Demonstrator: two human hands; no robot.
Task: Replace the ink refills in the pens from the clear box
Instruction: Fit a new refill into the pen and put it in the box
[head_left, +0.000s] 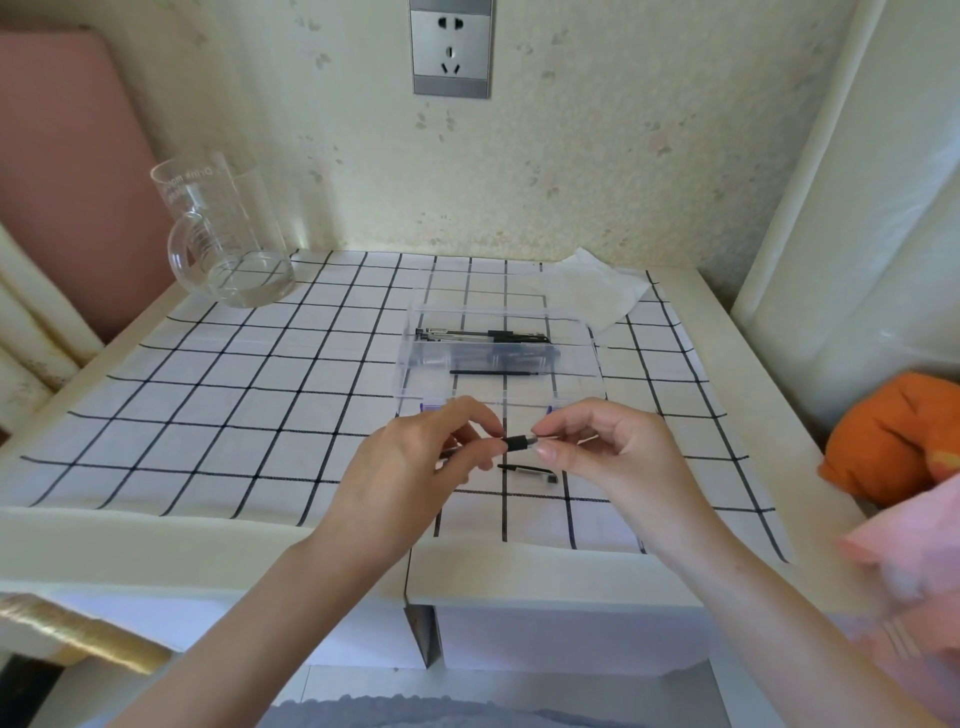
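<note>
The glass jug (223, 234) at the counter's far left carried faint white lettering near its rim, seen reversed through the glass; it began "Drink mo", and the rest, with the scale marks below, was too blurred to read.

A glass mug (226, 239) stands left of a tissue (592, 291).

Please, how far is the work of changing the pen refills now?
Done: nothing looks clearly finished. In hand: the left hand and the right hand pinch one pen at its two ends, above a loose pen part on the checked cloth. Left: several pens and one bare refill lie in the clear box.
</note>
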